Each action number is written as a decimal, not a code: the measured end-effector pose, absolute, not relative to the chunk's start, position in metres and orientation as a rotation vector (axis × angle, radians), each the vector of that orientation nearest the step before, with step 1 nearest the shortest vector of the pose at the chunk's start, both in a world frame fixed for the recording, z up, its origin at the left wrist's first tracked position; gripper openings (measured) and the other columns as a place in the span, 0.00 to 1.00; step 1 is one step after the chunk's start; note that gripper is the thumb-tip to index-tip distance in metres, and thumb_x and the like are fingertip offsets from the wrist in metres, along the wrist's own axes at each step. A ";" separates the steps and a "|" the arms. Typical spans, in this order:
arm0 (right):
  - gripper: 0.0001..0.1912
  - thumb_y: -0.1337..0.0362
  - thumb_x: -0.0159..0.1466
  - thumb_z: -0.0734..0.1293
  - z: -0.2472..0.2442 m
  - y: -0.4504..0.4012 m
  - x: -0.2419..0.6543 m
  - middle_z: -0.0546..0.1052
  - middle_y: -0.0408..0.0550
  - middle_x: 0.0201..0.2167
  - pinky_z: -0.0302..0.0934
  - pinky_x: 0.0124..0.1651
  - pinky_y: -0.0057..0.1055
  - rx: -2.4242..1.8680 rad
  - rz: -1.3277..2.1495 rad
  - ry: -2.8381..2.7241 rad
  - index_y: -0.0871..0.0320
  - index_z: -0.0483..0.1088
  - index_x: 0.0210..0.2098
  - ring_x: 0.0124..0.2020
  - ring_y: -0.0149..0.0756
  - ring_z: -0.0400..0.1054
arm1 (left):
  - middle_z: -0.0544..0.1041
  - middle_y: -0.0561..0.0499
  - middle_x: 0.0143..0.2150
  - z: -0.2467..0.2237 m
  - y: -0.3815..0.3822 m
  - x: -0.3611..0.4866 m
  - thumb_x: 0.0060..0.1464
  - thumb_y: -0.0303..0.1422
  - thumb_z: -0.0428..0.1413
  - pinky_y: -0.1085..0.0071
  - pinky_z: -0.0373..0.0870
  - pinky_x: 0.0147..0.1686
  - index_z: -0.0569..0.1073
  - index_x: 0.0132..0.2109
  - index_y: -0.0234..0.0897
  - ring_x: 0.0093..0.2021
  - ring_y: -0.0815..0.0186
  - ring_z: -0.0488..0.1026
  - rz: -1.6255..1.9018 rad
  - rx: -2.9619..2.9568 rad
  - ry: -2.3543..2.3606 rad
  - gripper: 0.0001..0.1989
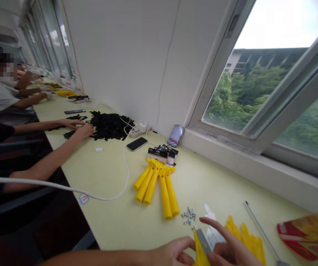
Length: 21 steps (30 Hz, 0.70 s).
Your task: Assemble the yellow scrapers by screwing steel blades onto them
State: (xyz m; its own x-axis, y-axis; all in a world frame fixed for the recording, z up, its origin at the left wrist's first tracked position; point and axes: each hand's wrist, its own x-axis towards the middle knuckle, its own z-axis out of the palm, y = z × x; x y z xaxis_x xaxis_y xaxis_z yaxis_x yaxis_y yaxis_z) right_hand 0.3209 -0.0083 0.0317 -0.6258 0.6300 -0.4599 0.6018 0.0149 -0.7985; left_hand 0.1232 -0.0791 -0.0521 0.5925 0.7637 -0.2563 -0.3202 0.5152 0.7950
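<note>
At the bottom edge, my left hand (175, 251) is closed round a yellow plastic piece (199, 251) that resembles a handle head. A flat grey metal plate (203, 240) with small holes lies against it. My right hand (231, 245) pinches the plate's lower end, its index finger raised and stretched out. The lower part of both hands is cut off by the frame. Just beyond them sits a small pile of metal nuts (189, 215). Pale metal blades (213, 234) lie partly hidden behind my right hand, beside more yellow plastic parts (247, 236).
Several yellow tubular handles (153, 184) lie ahead, below black-and-white packets (159, 155). A screwdriver (261, 225) and a red-yellow bag (308, 234) are at right. A white cable (103, 197) crosses the table near a phone (137, 144). A co-worker's hands (83, 129) touch black pieces (109, 125).
</note>
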 end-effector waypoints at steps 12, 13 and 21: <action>0.27 0.62 0.61 0.64 0.028 -0.037 0.276 0.66 0.35 0.22 0.51 0.26 0.26 -1.356 1.425 -1.871 0.58 0.58 0.59 0.23 0.28 0.56 | 0.72 0.51 0.40 0.002 -0.073 0.064 0.50 0.41 0.61 0.77 0.64 0.16 0.59 0.51 0.43 0.18 0.71 0.72 0.515 0.791 0.538 0.25; 0.26 0.62 0.60 0.65 0.028 -0.035 0.277 0.66 0.35 0.22 0.51 0.26 0.26 -1.357 1.415 -1.861 0.58 0.59 0.58 0.23 0.28 0.57 | 0.72 0.51 0.40 0.002 -0.070 0.066 0.51 0.41 0.61 0.78 0.63 0.15 0.58 0.51 0.43 0.18 0.70 0.72 0.516 0.798 0.544 0.25; 0.26 0.64 0.59 0.66 0.032 -0.025 0.293 0.70 0.37 0.23 0.54 0.26 0.25 -1.372 1.393 -1.879 0.58 0.63 0.56 0.23 0.28 0.61 | 0.70 0.51 0.40 -0.003 -0.059 0.081 0.55 0.39 0.57 0.78 0.64 0.13 0.58 0.51 0.43 0.19 0.70 0.72 0.519 0.829 0.597 0.20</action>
State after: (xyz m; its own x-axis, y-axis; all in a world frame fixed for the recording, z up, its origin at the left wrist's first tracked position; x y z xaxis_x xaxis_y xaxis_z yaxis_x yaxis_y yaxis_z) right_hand 0.2932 -0.0246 0.0323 -0.4201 0.8835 -0.2072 0.4552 0.0076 -0.8904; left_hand 0.0814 -0.0591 -0.0025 0.7202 0.6340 -0.2817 -0.1912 0.5717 0.7979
